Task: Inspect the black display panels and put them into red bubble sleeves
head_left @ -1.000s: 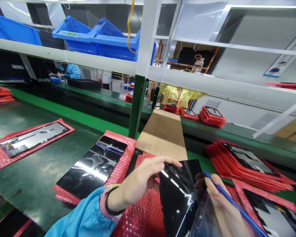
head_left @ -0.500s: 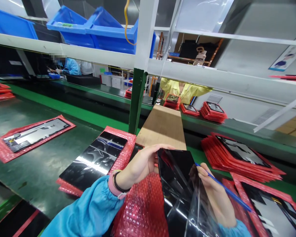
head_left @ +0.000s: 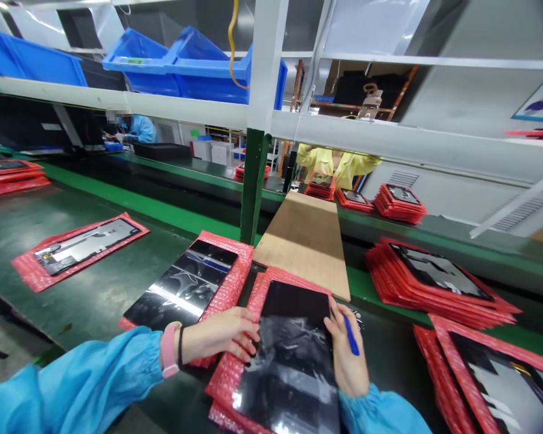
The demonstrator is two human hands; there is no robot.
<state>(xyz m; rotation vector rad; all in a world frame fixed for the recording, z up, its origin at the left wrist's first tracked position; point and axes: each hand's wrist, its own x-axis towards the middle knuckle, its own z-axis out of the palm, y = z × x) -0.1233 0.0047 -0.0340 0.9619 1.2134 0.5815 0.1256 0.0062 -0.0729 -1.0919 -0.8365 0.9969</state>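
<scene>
A black glossy screen panel (head_left: 294, 361), with wrinkled clear film over most of its face, lies on red bubble wrap (head_left: 228, 377) in front of me. My left hand (head_left: 224, 334) rests at the panel's left edge, its fingers slightly curved and apart, holding nothing. At the right edge is my right hand (head_left: 347, 349), closed around a blue pen-like stick (head_left: 350, 336), with its fingertips by the panel's upper right corner. Just to the left, a second black screen panel (head_left: 185, 286) lies face up on its own red bubble wrap (head_left: 239, 265).
A wooden board (head_left: 303, 241) runs away from me behind the panel. Stacks of red-wrapped panels (head_left: 438, 283) stand to the right. One back-up panel (head_left: 90, 241) lies at the left. A green post (head_left: 253, 187) rises beyond. Blue bins (head_left: 212, 72) sit overhead; a person in yellow (head_left: 332, 163) is opposite.
The panel has come down from my raised hands onto the bubble wrap and lies flat. My left hand has shifted from its upper edge to its left side. The blue stick stays in my right hand.
</scene>
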